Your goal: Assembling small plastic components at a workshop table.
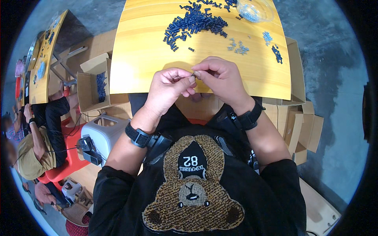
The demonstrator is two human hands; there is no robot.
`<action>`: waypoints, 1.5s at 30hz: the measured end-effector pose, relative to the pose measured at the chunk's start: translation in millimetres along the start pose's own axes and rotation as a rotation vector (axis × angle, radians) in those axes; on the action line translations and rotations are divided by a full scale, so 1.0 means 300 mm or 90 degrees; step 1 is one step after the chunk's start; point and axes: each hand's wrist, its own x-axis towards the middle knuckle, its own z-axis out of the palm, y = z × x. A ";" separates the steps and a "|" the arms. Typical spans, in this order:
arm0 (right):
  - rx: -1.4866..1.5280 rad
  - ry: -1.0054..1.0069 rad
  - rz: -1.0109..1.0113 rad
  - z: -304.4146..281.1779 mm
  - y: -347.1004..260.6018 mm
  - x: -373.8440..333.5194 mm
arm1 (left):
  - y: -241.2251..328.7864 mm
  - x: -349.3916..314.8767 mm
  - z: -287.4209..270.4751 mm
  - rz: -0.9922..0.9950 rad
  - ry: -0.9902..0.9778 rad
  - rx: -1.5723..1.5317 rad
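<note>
Over the near edge of the yellow wooden table [134, 59], my left hand [167, 86] and my right hand [222, 74] meet fingertip to fingertip. Both are closed in a pinch on a small dark piece [193, 74], mostly covered by the fingers; its exact kind does not show. Beyond them lies a large heap of small black cylindrical parts [195, 23], with one loose black part [191, 49] nearer to me. Right of the heap are small silvery pieces [238, 48], a second silvery cluster [267, 38] and a little group of dark parts [277, 54].
A clear round bowl [269, 16] holding small silvery pieces stands at the table's far right. Left of the table is a cardboard box [84, 88] with dark parts inside; more boxes [315, 131] stand at right. A grey stool [103, 131] and a seated person [35, 153] are at left.
</note>
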 end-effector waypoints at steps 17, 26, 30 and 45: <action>0.075 0.049 -0.003 0.029 0.068 -0.024 | 0.004 0.035 -0.002 -0.112 -0.003 -0.102; -0.325 0.019 -0.174 0.027 -0.015 -0.033 | 0.007 0.031 -0.006 -0.138 0.023 -0.149; -0.361 0.026 -0.216 0.029 -0.018 -0.033 | 0.013 0.019 0.012 -0.150 0.028 -0.182; -0.396 -0.048 -0.286 0.026 -0.023 -0.053 | -0.013 -0.017 0.014 -0.123 0.021 -0.140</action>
